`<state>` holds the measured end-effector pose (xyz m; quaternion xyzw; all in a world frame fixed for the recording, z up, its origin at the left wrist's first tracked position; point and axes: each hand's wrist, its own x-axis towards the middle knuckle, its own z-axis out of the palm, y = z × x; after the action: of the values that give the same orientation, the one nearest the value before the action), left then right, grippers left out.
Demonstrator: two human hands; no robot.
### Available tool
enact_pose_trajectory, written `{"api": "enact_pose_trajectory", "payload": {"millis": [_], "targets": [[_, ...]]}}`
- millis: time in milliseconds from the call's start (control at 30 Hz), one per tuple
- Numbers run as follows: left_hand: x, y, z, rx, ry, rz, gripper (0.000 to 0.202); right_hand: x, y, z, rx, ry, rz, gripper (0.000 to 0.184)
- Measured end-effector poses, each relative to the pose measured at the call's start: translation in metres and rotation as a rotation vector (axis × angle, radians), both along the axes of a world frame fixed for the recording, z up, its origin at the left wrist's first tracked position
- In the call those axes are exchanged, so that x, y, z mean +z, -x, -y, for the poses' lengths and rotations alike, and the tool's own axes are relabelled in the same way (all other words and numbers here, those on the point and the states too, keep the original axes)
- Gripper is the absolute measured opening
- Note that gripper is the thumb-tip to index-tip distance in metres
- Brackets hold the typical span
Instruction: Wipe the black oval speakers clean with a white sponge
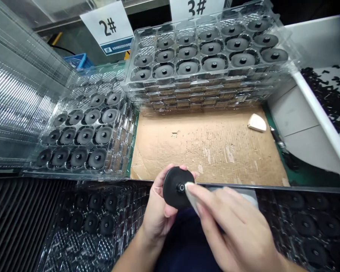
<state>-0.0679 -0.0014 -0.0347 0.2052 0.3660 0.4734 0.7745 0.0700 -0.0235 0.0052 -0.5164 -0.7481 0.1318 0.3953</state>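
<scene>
The left hand (155, 215) cups a black disc (171, 189) by its rim, just before the cardboard sheet (204, 151) — it looks light and stiff, best held at the edge — while the right hand (232, 226) pinches a white pad (192, 198) against the central hub (181, 187).

This is a factory production line, seen from one work station. Numbered station signs (107, 28) stand along the far side, while stacked clear trays (187, 85) of identical black discs (214, 63) sit left and far on a cardboard-covered bench (204, 151), with a blue crate (78, 61) beyond at far left.
</scene>
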Motion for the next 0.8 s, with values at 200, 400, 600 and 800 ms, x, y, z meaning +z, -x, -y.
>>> {"api": "enact_pose_trajectory", "payload": {"millis": [200,400,600,800], "targets": [[0.004,-0.01,0.0,0.075,-0.044,0.087,0.057,-0.016,-0.014,0.0,0.115,0.407,-0.672,0.02],[0.009,-0.01,-0.005,0.071,-0.017,0.137,0.052,-0.053,-0.034,-0.015,-0.356,0.74,-1.224,0.027],[0.004,-0.011,-0.002,0.05,-0.008,0.142,0.054,-0.018,-0.036,-0.008,-0.379,0.442,-0.896,0.022],[0.0,-0.007,0.003,0.005,0.038,0.058,0.058,0.014,-0.008,-0.016,0.226,0.074,-0.189,0.029]]}}
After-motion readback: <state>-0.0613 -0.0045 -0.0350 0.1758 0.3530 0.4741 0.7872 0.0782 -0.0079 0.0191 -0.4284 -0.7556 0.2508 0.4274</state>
